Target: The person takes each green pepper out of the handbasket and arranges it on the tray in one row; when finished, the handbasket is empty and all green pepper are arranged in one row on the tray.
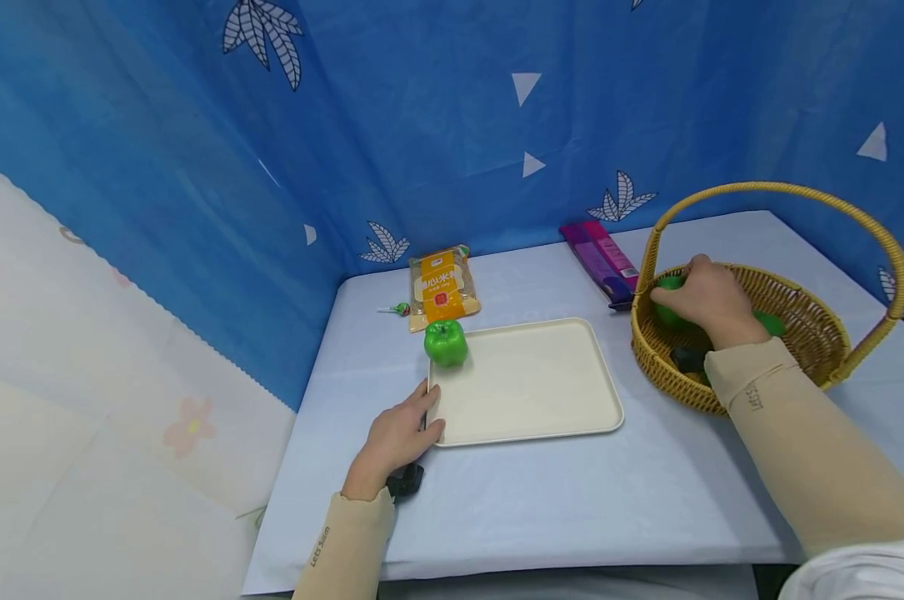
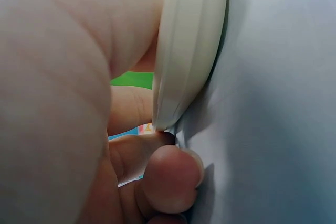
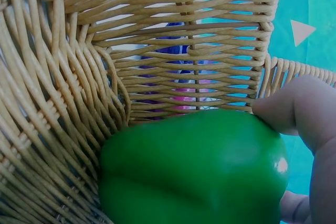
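Note:
A cream tray [image 1: 526,383] lies on the table, its left rim held by my left hand [image 1: 401,429], the thumb over the rim and fingers along the outer side. The tray's pale edge [image 2: 184,40] shows close up in the left wrist view. One green bell pepper [image 1: 446,343] sits on the tray's back left corner. Inside the wicker basket [image 1: 804,308], my right hand [image 1: 710,298] grips another green bell pepper [image 3: 194,166], thumb and a finger around its end in the right wrist view. A further green item [image 1: 769,323] in the basket is partly hidden by the wrist.
Behind the tray are an orange-labelled food packet [image 1: 441,287] and a lollipop [image 1: 401,309]. A purple and pink packet [image 1: 601,258] lies left of the basket. The basket's tall handle [image 1: 781,188] arches over the right arm. Blue curtain [image 1: 452,125] backs the table.

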`<move>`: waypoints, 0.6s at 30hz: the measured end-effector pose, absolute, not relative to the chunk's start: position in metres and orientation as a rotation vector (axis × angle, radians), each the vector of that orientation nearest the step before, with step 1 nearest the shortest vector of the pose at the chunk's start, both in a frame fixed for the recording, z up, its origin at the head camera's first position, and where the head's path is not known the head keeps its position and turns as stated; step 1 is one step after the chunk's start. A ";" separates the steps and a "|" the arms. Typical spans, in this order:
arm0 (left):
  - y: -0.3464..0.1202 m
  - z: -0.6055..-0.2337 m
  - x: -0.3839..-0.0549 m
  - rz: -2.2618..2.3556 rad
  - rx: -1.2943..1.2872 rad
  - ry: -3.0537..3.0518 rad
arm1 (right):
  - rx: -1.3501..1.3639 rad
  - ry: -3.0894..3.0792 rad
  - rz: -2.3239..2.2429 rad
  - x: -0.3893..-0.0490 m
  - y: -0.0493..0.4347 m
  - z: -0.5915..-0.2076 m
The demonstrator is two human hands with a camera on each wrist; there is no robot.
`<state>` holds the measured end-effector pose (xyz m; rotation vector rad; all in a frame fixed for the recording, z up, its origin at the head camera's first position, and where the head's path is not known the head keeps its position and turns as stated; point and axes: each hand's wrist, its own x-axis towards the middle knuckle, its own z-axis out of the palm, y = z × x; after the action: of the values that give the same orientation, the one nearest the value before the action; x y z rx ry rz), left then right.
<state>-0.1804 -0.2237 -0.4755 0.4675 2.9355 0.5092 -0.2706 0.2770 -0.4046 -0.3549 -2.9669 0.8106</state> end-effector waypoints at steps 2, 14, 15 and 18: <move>-0.224 -0.475 -0.180 0.510 0.466 2.933 | -0.368 -2.960 0.821 -0.270 0.277 -0.404; -0.223 -0.473 -0.179 0.512 0.465 2.937 | -0.404 -2.976 0.858 -0.268 0.272 -0.398; -0.224 -0.473 -0.179 0.510 0.465 2.936 | -0.404 -2.977 0.860 -0.268 0.272 -0.397; -0.224 -0.471 -0.179 0.511 0.466 2.934 | -0.399 -2.980 0.868 -0.268 0.273 -0.392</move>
<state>-0.1791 -0.2240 -0.4713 0.4663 2.9341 0.5107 -0.2682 0.2725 -0.3924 -0.3989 -2.9797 0.8680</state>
